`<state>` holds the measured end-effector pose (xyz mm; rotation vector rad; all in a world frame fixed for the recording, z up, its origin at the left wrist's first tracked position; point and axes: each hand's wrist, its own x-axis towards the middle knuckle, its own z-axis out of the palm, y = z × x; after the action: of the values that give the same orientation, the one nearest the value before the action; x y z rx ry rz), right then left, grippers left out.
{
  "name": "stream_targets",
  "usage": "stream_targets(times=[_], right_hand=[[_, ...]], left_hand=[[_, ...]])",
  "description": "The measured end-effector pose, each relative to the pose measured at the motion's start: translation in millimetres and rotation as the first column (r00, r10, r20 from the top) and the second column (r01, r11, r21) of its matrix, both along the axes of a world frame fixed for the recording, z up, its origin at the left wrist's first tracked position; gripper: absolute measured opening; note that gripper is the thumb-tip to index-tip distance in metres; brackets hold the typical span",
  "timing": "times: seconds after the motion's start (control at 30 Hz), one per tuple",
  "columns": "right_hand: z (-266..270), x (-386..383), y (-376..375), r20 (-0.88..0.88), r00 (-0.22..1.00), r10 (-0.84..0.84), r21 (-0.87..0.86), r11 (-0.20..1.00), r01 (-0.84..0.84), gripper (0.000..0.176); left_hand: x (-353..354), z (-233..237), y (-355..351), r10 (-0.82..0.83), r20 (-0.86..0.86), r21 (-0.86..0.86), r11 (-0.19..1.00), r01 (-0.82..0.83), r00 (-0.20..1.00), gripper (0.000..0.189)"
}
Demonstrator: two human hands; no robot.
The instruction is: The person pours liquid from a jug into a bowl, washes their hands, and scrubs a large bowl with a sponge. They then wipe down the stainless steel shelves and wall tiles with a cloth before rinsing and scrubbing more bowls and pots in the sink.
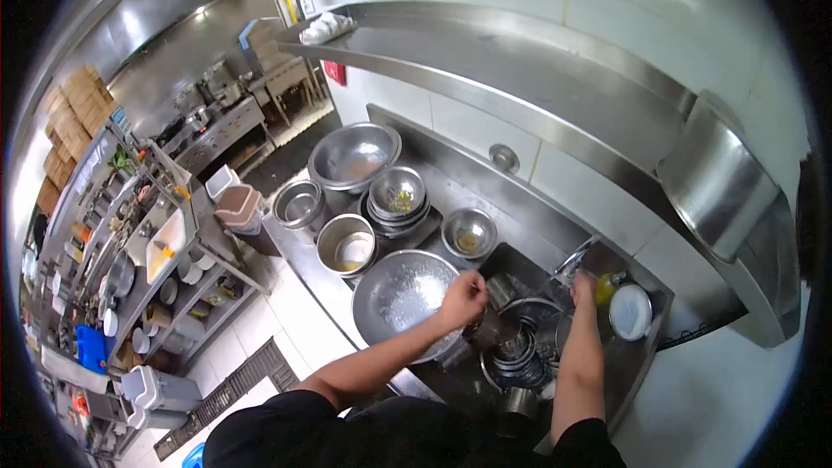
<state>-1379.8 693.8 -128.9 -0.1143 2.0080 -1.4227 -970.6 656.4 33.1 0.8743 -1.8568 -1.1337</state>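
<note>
My left hand (465,296) is closed, fingers curled together, over the sink's left edge beside a large metal bowl (403,295). Just below and right of it is a brownish, see-through-looking container (492,329); whether the fingers grip its rim I cannot make out. My right hand (584,286) reaches to the faucet (579,256) at the back of the sink, its fingers mostly hidden. Between my arms, stacked metal bowls and pots (518,355) fill the sink. A bottle with yellow liquid (607,288) and a round white-lined container (630,312) stand right of my right hand.
Left on the counter are a wide steel bowl (354,156), stacked bowls with food scraps (399,195), a pot (346,243) and a small bowl (469,233). A steel shelf (520,78) runs overhead, with a large pot (719,178) at its right end.
</note>
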Motion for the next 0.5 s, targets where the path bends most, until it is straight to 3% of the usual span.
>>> stream_targets(times=[0.03, 0.1, 0.13, 0.17, 0.2, 0.23, 0.27, 0.3, 0.33, 0.37, 0.4, 0.43, 0.47, 0.5], right_hand=[[-11.0, -6.0, 8.4, -0.031, 0.999, 0.01, -0.019, 1.0, -0.01, 0.035], [-38.8, -6.1, 24.0, -0.293, 0.935, 0.2, 0.103, 0.979, -0.177, 0.038], [-43.0, -7.2, 33.0, -0.405, 0.868, 0.287, 0.188, 0.955, -0.228, 0.04], [-34.3, 12.7, 44.7, -0.611, 0.751, 0.25, 0.202, 0.967, -0.158, 0.043], [-24.6, 50.0, 65.0, -0.775, 0.598, 0.206, 0.211, 0.975, -0.062, 0.046], [-2.4, 79.9, 87.7, -0.657, 0.72, 0.223, 0.197, 0.973, -0.121, 0.048], [40.4, 113.6, 107.0, -0.518, 0.827, 0.219, 0.159, 0.975, -0.158, 0.051], [80.3, 148.3, 125.0, -0.409, 0.888, 0.21, 0.132, 0.976, -0.17, 0.051], [122.3, 176.0, 139.1, -0.303, 0.932, 0.201, 0.089, 0.979, -0.183, 0.051], [166.6, 194.5, 150.8, -0.34, 0.915, 0.22, 0.129, 0.974, -0.186, 0.05], [209.3, 215.8, 160.3, -0.365, 0.895, 0.258, 0.182, 0.962, -0.203, 0.049], [244.3, 232.5, 170.4, -0.381, 0.869, 0.314, 0.241, 0.942, -0.234, 0.048], [270.7, 244.9, 177.9, -0.549, 0.804, 0.226, 0.216, 0.968, -0.125, 0.046], [296.1, 255.0, 181.3, -0.699, 0.699, 0.148, 0.178, 0.984, -0.031, 0.045]], left_hand=[[18.8, 24.2, -15.8, 0.056, 0.028, -0.117, 0.992, -0.053, 0.998, 0.016], [62.4, 64.0, -67.1, 0.177, 0.026, -0.288, 0.944, -0.163, 0.984, 0.025], [84.5, 84.7, -97.7, 0.175, 0.041, -0.125, 0.978, -0.169, 0.984, 0.032], [102.9, 127.4, -112.0, 0.364, 0.092, -0.283, 0.902, -0.326, 0.927, 0.031], [129.2, 163.9, -138.5, 0.398, 0.162, -0.277, 0.897, -0.346, 0.903, 0.029], [151.0, 177.9, -172.4, 0.421, -0.014, -0.458, 0.803, -0.38, 0.907, 0.027], [163.2, 220.6, -183.5, 0.5, -0.017, -0.419, 0.782, -0.46, 0.866, 0.027], [189.0, 214.3, -259.0, 0.479, -0.091, -0.528, 0.72, -0.45, 0.873, 0.029], [197.9, 246.2, -279.3, 0.41, -0.243, -0.553, 0.686, -0.473, 0.879, 0.03], [216.7, 263.9, -327.9, 0.376, -0.246, -0.642, 0.627, -0.441, 0.893, 0.03], [229.8, 281.7, -378.8, 0.373, -0.265, -0.621, 0.639, -0.453, 0.889, 0.03], [240.2, 305.1, -408.3, 0.395, -0.235, -0.722, 0.541, -0.432, 0.888, 0.032], [241.9, 332.7, -409.4, 0.356, -0.229, -0.746, 0.534, -0.398, 0.906, 0.033], [240.6, 348.3, -410.9, 0.431, -0.266, -0.79, 0.415, -0.451, 0.862, 0.036]])
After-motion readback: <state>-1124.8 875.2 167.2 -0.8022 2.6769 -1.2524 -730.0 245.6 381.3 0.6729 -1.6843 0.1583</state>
